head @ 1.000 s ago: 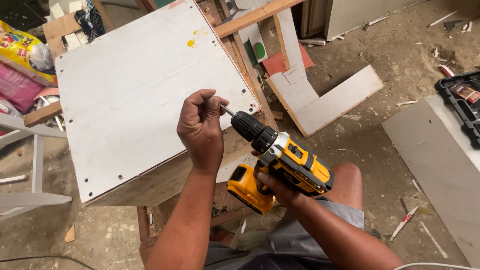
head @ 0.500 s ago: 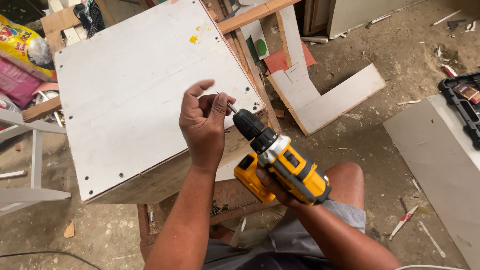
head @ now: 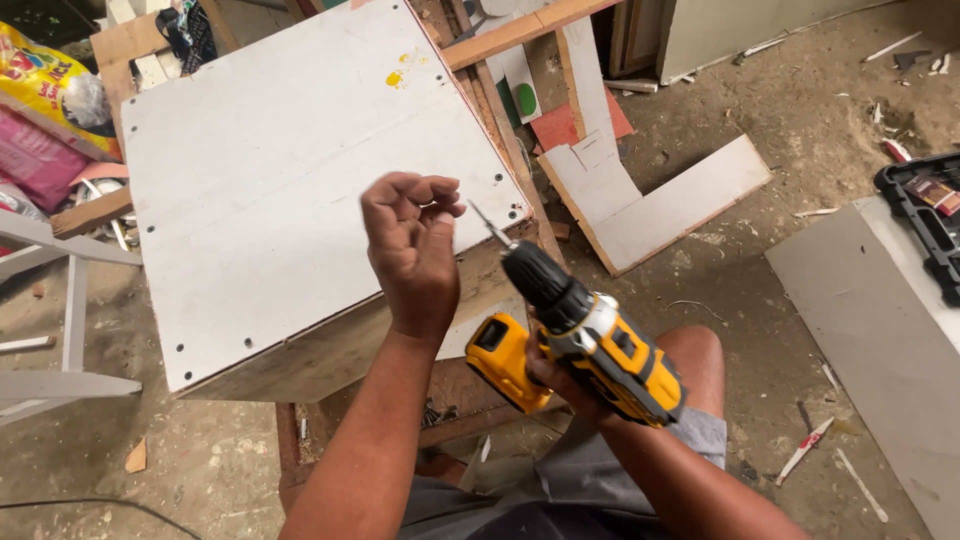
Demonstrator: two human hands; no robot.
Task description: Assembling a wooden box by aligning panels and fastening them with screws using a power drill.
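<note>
My right hand grips the handle of a yellow and black cordless drill. Its bit points up and left toward the near right corner of a white board. My left hand hovers just left of the bit, fingers curled loosely, and whether a screw sits between them cannot be told. The white board lies flat on a wooden box, with small screw holes along its edges.
White L-shaped offcuts lie on the dirt floor to the right. A grey panel and a black tool case sit at the far right. Colourful bags and a white frame are on the left.
My left hand has let go of the drill's chuck and lifted slightly away from the bit. The drill has dropped a little lower and to the right.
</note>
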